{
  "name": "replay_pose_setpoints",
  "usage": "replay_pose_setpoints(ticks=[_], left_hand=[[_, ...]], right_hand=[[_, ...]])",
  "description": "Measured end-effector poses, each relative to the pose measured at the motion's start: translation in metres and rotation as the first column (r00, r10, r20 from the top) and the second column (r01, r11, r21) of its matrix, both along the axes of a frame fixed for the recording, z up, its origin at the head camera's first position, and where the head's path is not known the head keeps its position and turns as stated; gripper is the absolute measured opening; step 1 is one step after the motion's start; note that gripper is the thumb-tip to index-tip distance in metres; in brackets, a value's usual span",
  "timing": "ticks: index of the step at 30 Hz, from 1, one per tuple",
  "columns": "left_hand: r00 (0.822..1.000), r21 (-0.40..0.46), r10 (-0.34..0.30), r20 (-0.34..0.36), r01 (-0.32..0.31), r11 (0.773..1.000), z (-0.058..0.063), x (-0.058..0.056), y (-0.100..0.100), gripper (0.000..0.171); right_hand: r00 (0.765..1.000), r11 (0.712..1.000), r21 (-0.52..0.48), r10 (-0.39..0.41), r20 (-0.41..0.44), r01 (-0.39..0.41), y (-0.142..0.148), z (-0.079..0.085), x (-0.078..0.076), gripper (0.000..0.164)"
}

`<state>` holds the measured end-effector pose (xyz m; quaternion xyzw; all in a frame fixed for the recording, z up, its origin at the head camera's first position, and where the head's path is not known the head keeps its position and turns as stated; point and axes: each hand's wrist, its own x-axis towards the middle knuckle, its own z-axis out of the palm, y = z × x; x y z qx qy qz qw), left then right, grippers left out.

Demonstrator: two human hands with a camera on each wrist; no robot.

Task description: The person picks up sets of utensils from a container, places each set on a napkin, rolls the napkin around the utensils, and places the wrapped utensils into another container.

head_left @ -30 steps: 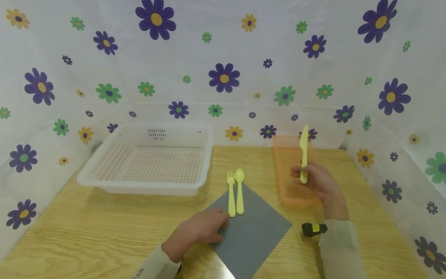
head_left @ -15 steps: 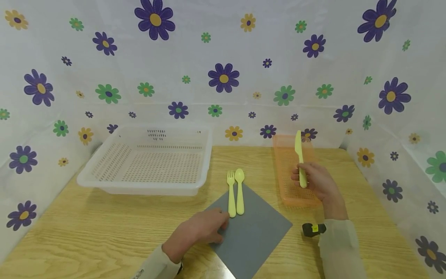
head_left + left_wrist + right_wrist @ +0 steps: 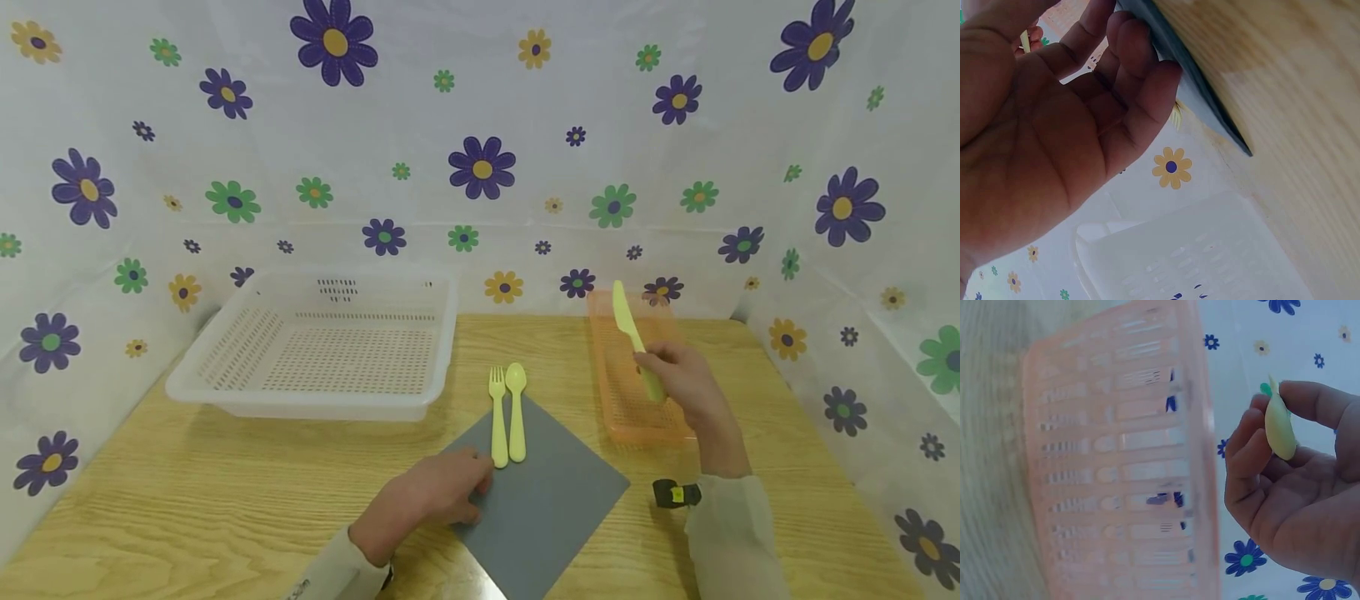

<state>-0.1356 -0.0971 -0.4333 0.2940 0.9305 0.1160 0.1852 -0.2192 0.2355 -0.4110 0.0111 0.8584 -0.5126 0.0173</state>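
At the left, the white basket [image 3: 315, 405] stands toward the back of the wooden table [image 3: 247, 500], a strip of wood dividing its right side from the fork [image 3: 498, 425]. The left hand [image 3: 431, 493], fingers loosely bent, rests at the left edge of the grey mat [image 3: 551, 508]; whether a fingertip touches the fork is hard to tell. The spoon [image 3: 517, 421] lies just right of it, both heads reaching past the mat. More wood separates mat from orange tray [image 3: 621, 387]. Against that tray, the right hand [image 3: 688, 382] pinches the yellow knife [image 3: 628, 323] by its handle, blade up, leaning left. Flowered cloth [image 3: 405, 117] bounds back and sides.
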Motion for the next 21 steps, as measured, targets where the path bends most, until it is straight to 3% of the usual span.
replay_pose_setpoints(ticks=[10, 21], left_hand=[[1.000, -0.002, 0.006, 0.006, -0.006, 1.000, -0.001, 0.000, 0.000, 0.027], [1.000, -0.021, 0.003, -0.002, -0.003, 1.000, -0.002, -0.001, 0.000, 0.028]], right_hand=[[0.985, 0.986, 0.019, 0.169, -0.046, -0.168, -0.015, 0.017, 0.012, 0.026], [0.955, 0.955, 0.006, 0.297, 0.005, -0.297, -0.029, 0.016, 0.015, 0.032]])
